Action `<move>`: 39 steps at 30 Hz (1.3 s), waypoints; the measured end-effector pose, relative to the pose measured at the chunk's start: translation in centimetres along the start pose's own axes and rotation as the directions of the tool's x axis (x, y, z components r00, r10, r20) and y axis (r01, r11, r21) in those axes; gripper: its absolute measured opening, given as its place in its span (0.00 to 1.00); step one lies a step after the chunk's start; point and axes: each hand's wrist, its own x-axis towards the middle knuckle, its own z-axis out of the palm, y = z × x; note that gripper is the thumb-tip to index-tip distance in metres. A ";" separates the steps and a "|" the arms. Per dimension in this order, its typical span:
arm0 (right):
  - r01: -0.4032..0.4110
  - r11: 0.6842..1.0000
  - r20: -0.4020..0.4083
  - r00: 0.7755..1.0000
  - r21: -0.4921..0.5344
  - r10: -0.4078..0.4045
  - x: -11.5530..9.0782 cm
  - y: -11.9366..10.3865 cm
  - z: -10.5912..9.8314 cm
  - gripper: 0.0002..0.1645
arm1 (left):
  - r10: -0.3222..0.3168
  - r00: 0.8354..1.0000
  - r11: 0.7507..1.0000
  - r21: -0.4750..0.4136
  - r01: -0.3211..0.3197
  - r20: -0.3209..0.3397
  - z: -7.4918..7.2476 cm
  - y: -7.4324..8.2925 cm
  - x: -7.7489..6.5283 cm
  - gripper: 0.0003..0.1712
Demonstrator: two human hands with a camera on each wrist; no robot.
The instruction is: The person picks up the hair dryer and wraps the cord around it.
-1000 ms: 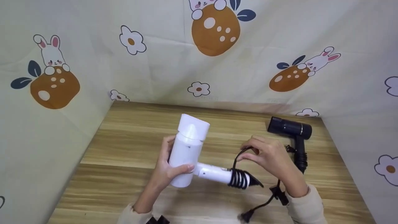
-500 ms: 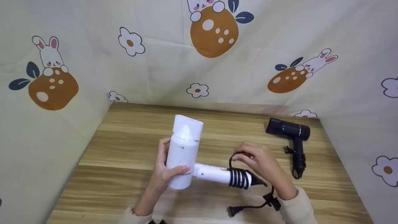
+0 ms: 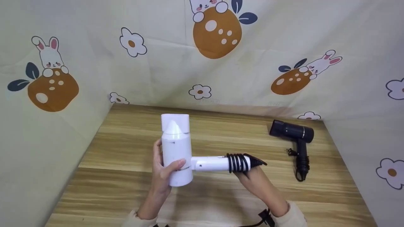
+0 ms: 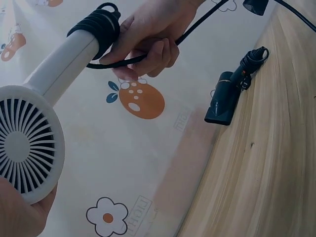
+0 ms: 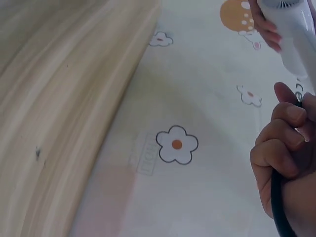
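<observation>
A white hair dryer [image 3: 176, 151] is held up over the table, its nozzle pointing away and its handle [image 3: 211, 163] to the right. My left hand [image 3: 164, 171] grips the barrel, thumb across the front. Black cord [image 3: 238, 163] is wound in several turns round the handle's end. Beneath that end is my right hand [image 3: 252, 181], its fingers mostly hidden in the head view. In the left wrist view the right hand [image 4: 150, 42] pinches a loose stretch of cord [image 4: 126, 62] with curled fingers. The dryer's round vented back [image 4: 24, 143] also shows there.
A black hair dryer [image 3: 292, 130] lies at the right rear of the wooden table [image 3: 126, 126], cord wrapped on its handle. A black cord tie [image 3: 266, 217] hangs by the right sleeve. Printed cloth [image 3: 157, 72] walls off the back and sides.
My right hand has carried the cord from above the handle to underneath it. The white hair dryer has shifted left and turned, its handle now nearly level. The black hair dryer stays put.
</observation>
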 end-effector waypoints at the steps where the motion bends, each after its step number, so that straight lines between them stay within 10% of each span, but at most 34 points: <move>1: -0.038 0.998 0.004 0.999 0.059 0.038 0.0 -0.2 0.3 0.08 | 0.000 1.000 1.000 -0.001 0.000 -0.022 0.1 0.0 0.1 0.36; 9: 0.065 0.997 0.082 0.994 0.049 -0.069 -0.8 -1.5 1.8 0.04 | -0.004 0.991 0.999 0.041 0.010 -0.134 0.2 -0.1 0.7 0.36; 20: 0.234 0.964 -0.104 0.963 -0.128 -0.247 -0.3 -2.2 0.2 0.08 | 0.094 0.992 0.969 0.236 -0.071 -0.090 0.1 -0.2 0.6 0.41; 30: 0.235 0.956 -0.114 0.960 -0.173 -0.257 -0.1 -1.8 -0.7 0.12 | 0.135 0.989 0.911 0.385 -0.148 0.061 -0.1 -0.9 0.7 0.47; 39: 0.201 0.964 -0.068 0.974 -0.173 -0.216 0.1 -1.6 -1.6 0.15 | 0.043 0.986 0.899 0.425 -0.110 0.163 -0.2 -0.6 0.5 0.49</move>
